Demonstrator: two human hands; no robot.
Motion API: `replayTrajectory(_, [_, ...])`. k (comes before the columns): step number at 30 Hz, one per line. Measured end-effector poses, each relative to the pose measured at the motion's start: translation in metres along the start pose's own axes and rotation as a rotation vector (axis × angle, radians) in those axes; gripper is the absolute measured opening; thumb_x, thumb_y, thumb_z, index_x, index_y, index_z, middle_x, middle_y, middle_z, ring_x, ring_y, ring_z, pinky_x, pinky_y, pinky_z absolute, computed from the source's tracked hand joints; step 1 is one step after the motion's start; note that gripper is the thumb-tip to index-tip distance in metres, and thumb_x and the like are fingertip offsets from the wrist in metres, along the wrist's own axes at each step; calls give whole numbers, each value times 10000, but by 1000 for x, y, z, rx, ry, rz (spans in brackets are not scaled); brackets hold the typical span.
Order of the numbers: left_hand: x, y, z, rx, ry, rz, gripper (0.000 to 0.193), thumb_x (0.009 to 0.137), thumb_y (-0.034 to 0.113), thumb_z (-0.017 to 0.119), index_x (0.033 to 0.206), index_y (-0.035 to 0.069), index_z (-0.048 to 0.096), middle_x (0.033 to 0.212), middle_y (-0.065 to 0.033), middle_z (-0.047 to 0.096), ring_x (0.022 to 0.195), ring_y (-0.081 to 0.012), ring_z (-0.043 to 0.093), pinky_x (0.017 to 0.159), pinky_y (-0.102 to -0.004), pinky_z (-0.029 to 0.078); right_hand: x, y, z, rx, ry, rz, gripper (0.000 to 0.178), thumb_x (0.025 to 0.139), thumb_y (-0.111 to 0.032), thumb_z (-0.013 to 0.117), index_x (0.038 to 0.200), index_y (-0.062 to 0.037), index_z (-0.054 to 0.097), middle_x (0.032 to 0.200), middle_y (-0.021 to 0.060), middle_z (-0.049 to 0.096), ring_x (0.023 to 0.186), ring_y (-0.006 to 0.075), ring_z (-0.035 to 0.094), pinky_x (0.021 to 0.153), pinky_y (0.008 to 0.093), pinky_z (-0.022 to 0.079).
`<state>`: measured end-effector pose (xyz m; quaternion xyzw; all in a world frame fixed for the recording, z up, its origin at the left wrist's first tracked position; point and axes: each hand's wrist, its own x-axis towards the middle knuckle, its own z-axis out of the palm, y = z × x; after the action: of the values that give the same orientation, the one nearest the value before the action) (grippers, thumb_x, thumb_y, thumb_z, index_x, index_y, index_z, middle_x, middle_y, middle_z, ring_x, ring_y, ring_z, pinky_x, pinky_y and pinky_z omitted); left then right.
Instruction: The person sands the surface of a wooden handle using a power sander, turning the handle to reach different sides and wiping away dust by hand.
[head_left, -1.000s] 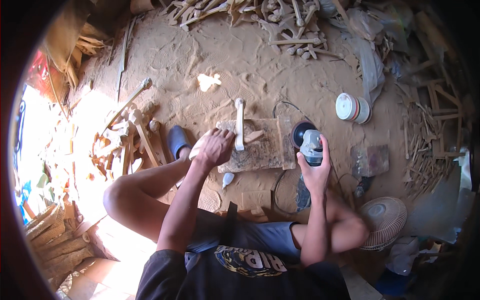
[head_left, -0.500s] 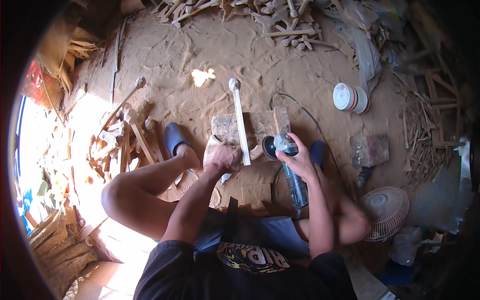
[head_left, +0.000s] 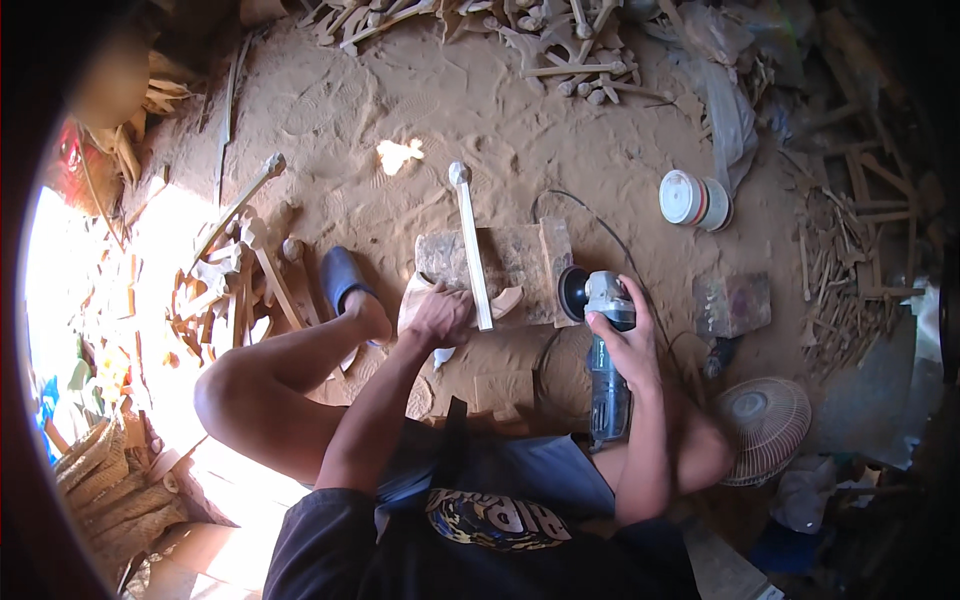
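My right hand (head_left: 630, 335) grips an angle grinder (head_left: 606, 390) upright, its dark round disc (head_left: 573, 293) beside the right end of a worn wooden block (head_left: 520, 252). My left hand (head_left: 440, 313) is closed over a pale curved piece (head_left: 411, 302) at the block's near left side. The fingers hide much of that piece. A pale straight bar with a knobbed end (head_left: 471, 245) lies across the block, just right of the left hand. A small curved pale piece (head_left: 508, 301) shows on the block right of the bar; whether it joins the held piece is hidden.
A dark cord (head_left: 610, 235) curves over the sandy ground. To the right are a white tub (head_left: 683, 199), another block (head_left: 733, 304) and a fan (head_left: 765, 430). Pale knobbed pieces (head_left: 575, 70) are heaped at the far side, with more (head_left: 270, 270) at left.
The grinder has moved right and slightly nearer me, away from the small curved piece. My left hand still holds the pale curved piece, and the bar stays across the block.
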<state>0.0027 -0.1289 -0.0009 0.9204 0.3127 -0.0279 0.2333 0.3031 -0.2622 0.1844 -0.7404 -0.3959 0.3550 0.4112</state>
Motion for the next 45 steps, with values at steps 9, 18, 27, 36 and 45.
replayTrajectory(9, [2,7,-167,237,807,-288,201,956,152,663,1150,104,637,966,-76,687,933,-282,694,872,-424,494,6,-17,-42,47,275,-191,790,913,-128,852,1588,-21,457,1413,168,633,1223,233,651,1066,384,534])
replayTrajectory(18, [3,11,-279,89,921,-24,182,1014,183,664,1167,99,613,882,-132,724,775,-383,716,683,-493,533,-8,-38,-36,38,382,-289,778,912,-112,847,1584,-26,463,1473,173,587,1315,260,585,1136,412,476])
replayTrajectory(27, [52,-29,-49,-137,311,-238,355,1118,386,508,1047,77,668,728,-254,690,683,-483,686,629,-616,513,8,-35,17,-199,181,-257,793,872,-90,839,1583,-77,489,1446,209,653,1300,292,658,1107,412,510])
replayTrajectory(36, [59,-20,-1,-247,245,-399,364,1123,379,454,1033,75,633,762,-275,716,728,-490,716,674,-613,551,50,-7,99,-587,-133,-115,887,887,-324,823,1658,-248,391,1244,289,738,1054,518,722,878,582,595])
replayTrajectory(45, [57,-28,2,-164,198,-336,285,1088,295,498,1121,52,644,764,-206,701,707,-449,704,627,-580,532,72,-24,135,-750,-218,-76,898,881,-306,823,1661,-256,379,1025,338,746,943,542,718,844,624,570])
